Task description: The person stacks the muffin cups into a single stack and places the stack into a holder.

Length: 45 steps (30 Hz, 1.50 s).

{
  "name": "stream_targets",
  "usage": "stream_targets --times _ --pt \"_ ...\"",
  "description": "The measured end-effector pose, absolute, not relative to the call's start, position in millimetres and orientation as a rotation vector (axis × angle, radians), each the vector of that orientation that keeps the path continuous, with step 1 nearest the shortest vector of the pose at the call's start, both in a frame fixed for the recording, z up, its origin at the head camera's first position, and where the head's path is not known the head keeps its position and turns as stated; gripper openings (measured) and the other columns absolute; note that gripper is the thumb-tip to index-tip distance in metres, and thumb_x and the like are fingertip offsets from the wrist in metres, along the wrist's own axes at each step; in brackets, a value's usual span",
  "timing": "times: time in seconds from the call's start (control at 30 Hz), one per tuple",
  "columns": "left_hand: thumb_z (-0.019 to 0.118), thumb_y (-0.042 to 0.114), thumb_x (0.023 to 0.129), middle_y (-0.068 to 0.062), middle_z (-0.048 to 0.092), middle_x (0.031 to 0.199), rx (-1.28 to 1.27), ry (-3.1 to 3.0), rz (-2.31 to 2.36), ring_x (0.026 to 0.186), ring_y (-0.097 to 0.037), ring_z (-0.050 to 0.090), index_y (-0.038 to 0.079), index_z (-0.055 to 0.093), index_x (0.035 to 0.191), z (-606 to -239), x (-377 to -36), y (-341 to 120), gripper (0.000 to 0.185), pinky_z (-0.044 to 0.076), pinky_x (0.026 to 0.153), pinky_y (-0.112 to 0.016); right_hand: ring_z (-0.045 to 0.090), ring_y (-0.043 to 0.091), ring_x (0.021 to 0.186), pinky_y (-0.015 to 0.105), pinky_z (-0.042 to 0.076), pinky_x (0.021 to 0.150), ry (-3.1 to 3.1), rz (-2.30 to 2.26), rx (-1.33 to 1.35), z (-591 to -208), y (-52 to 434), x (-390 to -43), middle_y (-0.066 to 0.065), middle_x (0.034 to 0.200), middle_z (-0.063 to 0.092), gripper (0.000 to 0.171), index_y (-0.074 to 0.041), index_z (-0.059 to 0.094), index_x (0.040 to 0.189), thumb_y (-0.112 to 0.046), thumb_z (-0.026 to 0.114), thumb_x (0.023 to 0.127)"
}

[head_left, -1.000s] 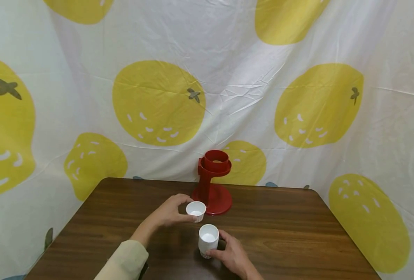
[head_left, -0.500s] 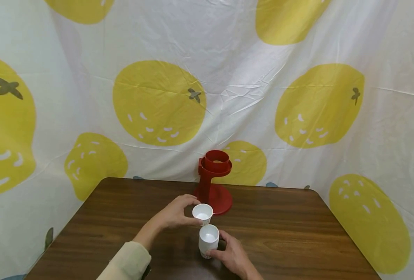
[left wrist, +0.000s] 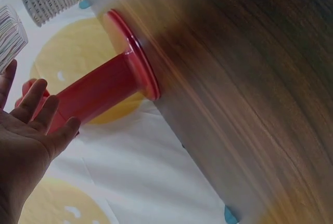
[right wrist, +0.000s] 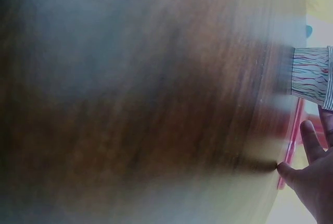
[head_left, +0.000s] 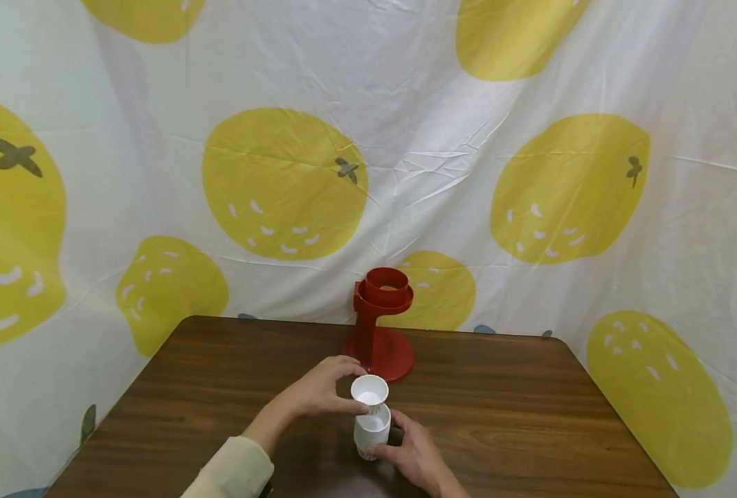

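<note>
Left hand (head_left: 318, 391): fingers curled round the rim of the upper cup (head_left: 369, 391), a small white paper cup with a pleated, ribbed wall. That cup is held upright directly above the lower cup (head_left: 371, 434), its base at or just inside the lower cup's mouth; contact between the two cannot be confirmed. In the left wrist view, both ribbed cup walls show at the top left, with the left hand's fingers (left wrist: 39, 112) loosely spread beside them.

Right hand (head_left: 414, 456): fingers and thumb wrapped round the base of the lower cup, which stands upright on the worktop (head_left: 530, 415). The lower cup is white, tapered, and carries thin coloured wavy lines on its wall, as seen in the right wrist view (right wrist: 311, 75).

The worktop is dark brown wood-grain laminate with rounded corners. Just behind the cups stands a red plastic stand (head_left: 377, 325): round flat base, upright column, open ring at the top. It is near the left hand but apart from it.

Behind the worktop hangs a creased white sheet (head_left: 405, 104) printed with large yellow lemon shapes.
</note>
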<state>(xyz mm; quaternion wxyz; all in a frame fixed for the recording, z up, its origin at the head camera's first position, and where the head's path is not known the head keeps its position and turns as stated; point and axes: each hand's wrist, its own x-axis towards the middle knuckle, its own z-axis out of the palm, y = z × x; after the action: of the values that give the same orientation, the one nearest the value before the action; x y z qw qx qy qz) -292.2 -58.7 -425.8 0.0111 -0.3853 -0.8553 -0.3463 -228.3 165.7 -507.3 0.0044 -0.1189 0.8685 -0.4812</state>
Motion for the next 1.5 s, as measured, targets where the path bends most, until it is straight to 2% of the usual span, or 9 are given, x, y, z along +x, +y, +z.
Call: stream_targets --times 0.33,0.8,1.2,1.5 --pt "0.084 0.041 0.077 -0.005 0.061 0.125 -1.199 -2.711 -1.086 0.12 -0.026 0.052 0.012 0.068 0.117 -432.5 -285.9 -56.2 0.052 0.04 0.103 -0.05 0.058 0.032 0.117 0.06 0.042 0.097 2.722 -1.503 -0.375 -508.9 165.6 -230.1 0.003 0.119 0.067 0.063 -0.011 0.062 0.127 -0.034 0.087 0.075" --pt "0.084 0.042 0.077 -0.008 0.057 0.131 -1.174 -2.797 -1.075 0.124 -0.031 0.048 0.016 0.068 0.12 -442.8 -282.6 -53.5 0.053 0.04 0.103 -0.053 0.056 0.034 0.118 0.062 0.04 0.097 2.762 -1.487 -0.397 -508.9 166.1 -227.6 0.007 0.119 0.067 0.055 -0.013 0.064 0.12 -0.035 0.086 0.075" --pt "0.084 0.042 0.077 -0.009 0.057 0.131 -1.17 -2.815 -1.02 0.123 -0.03 0.049 0.014 0.068 0.124 -446.5 -282.5 -53.4 0.057 0.041 0.102 -0.05 0.056 0.034 0.117 0.06 0.04 0.098 2.763 -1.494 -0.405 -508.2 165.7 -226.7 0.007 0.119 0.067 0.057 -0.011 0.064 0.122 -0.034 0.086 0.075" --pt "0.083 0.044 0.077 -0.011 0.056 0.132 -1.141 -2.866 -0.983 0.125 -0.033 0.048 0.014 0.067 0.126 -448.9 -281.4 -54.0 0.059 0.042 0.102 -0.052 0.056 0.034 0.117 0.062 0.04 0.097 2.758 -1.479 -0.397 -508.1 166.2 -228.2 0.007 0.12 0.066 0.06 -0.01 0.063 0.125 -0.033 0.087 0.075"
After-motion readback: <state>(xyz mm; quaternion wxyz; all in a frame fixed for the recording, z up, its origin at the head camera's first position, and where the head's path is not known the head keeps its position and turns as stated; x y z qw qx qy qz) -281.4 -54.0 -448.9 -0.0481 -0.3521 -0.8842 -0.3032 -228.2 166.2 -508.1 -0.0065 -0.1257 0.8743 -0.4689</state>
